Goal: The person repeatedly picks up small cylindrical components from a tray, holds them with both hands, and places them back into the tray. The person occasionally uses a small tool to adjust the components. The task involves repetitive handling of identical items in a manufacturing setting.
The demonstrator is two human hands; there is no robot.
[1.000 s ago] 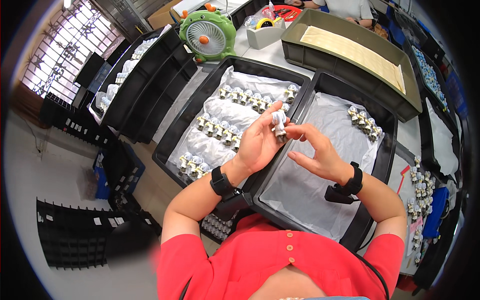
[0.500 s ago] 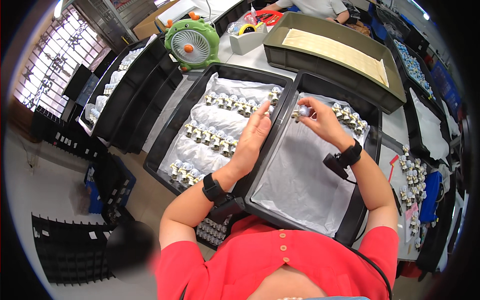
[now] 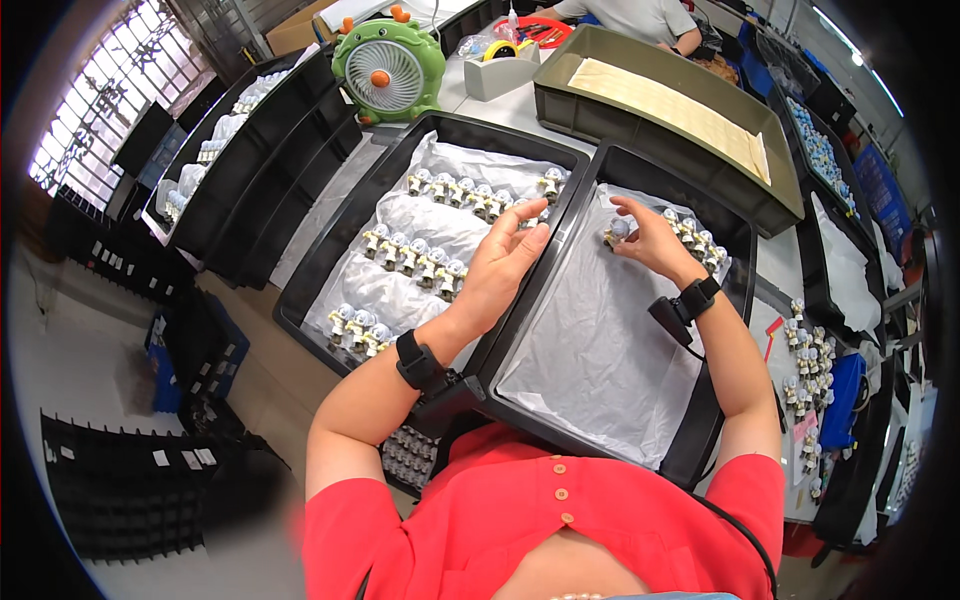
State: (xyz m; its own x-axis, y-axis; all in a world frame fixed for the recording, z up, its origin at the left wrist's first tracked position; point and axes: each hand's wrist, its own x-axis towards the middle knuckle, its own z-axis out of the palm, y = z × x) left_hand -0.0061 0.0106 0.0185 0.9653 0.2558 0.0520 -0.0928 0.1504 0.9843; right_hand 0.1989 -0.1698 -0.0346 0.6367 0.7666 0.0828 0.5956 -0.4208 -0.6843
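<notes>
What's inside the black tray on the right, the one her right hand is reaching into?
The right black tray holds a white liner sheet and a short row of small white parts at its far end. The right hand holds one part. The sheet hides the tray floor.

Small white-and-metal fitting (image 3: 617, 231), pinched in the fingertips of the right hand (image 3: 650, 240), held low over the white liner at the far end of the right black tray (image 3: 735, 225).

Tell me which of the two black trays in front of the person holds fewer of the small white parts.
The right-hand tray, where the right hand sets a part: one short row at its far corner. The left tray holds several rows.
</notes>
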